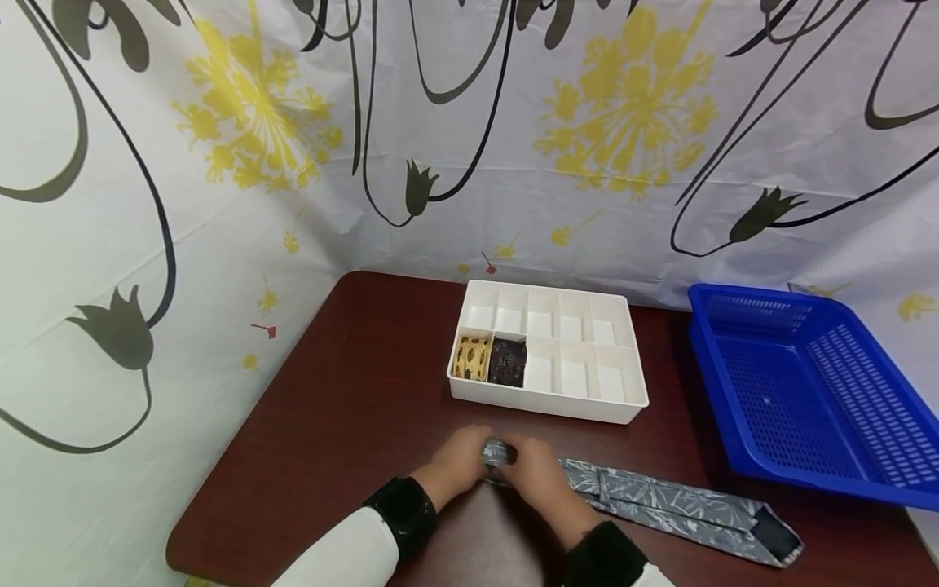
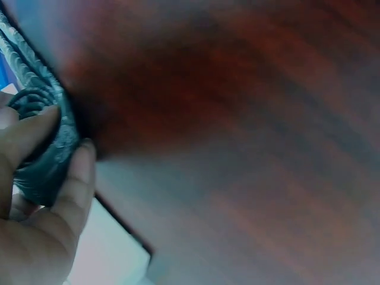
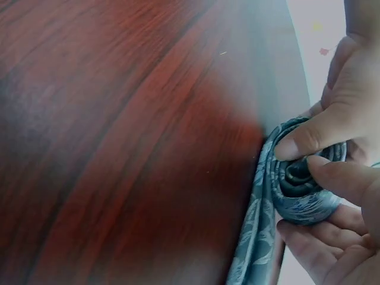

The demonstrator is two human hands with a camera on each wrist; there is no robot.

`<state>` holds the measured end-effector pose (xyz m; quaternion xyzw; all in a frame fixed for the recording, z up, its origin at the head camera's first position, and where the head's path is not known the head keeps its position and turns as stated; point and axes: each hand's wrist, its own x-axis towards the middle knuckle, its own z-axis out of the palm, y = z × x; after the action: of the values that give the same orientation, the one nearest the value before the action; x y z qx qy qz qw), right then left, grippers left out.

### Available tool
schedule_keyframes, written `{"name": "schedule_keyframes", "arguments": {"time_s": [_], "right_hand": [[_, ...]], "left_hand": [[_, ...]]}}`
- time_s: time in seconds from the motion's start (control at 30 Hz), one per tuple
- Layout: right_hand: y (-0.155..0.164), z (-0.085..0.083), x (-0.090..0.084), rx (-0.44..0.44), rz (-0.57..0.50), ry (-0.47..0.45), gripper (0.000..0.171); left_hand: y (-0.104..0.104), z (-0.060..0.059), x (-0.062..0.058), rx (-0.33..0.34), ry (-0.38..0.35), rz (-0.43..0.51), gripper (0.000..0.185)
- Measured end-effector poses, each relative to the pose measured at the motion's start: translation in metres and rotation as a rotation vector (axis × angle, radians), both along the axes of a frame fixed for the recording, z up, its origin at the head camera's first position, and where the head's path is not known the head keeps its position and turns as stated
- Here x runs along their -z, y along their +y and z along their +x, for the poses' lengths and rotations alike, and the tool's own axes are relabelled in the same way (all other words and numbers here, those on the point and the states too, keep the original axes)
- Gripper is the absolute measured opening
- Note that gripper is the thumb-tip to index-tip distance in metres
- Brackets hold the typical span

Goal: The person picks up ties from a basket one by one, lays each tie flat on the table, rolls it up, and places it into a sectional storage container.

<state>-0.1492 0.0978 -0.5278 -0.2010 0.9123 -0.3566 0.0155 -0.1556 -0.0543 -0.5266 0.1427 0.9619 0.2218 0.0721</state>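
A grey patterned necktie (image 1: pixel 660 501) lies lengthwise on the table, its wide dark-lined end toward the right. The other end is wound into a coil (image 3: pixel 306 205). My left hand (image 1: pixel 462 461) grips the coil from the left, thumb over its edge in the left wrist view. From the right, my right hand (image 1: pixel 539 473) holds the same coil, with the thumb by its centre and fingers beneath in the right wrist view. The coil's layers stand edge-on between both hands, and the flat part of the tie runs out from it.
Beyond the hands sits a white divided tray (image 1: pixel 543 399). A yellow patterned roll (image 1: pixel 472 359) and a dark roll (image 1: pixel 508 361) fill two front-left compartments. To the right stands a blue plastic basket (image 1: pixel 778 481). Patterned cloth (image 1: pixel 469 244) hangs behind the brown table (image 1: pixel 308 456).
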Motion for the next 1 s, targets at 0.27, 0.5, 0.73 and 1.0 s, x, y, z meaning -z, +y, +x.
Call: {"name": "schedule_keyframes", "arguments": {"time_s": [0.27, 0.5, 0.73, 1.0], "right_hand": [[0.005, -0.002, 0.009, 0.02, -0.116, -0.065, 0.04], [0.007, -0.002, 0.01, 0.016, -0.122, -0.084, 0.04], [0.007, 0.0, 0.003, -0.002, -0.043, -0.065, 0.045], [0.0, 0.005, -0.015, -0.015, 0.089, -0.036, 0.048]], "left_hand": [[-0.01, 0.0, 0.009, 0.012, -0.025, 0.261, 0.033], [-0.007, 0.002, 0.003, 0.055, 0.016, 0.143, 0.027], [0.008, 0.004, -0.01, 0.016, 0.008, -0.128, 0.017], [0.022, 0.007, -0.024, -0.027, -0.013, -0.285, 0.022]]}}
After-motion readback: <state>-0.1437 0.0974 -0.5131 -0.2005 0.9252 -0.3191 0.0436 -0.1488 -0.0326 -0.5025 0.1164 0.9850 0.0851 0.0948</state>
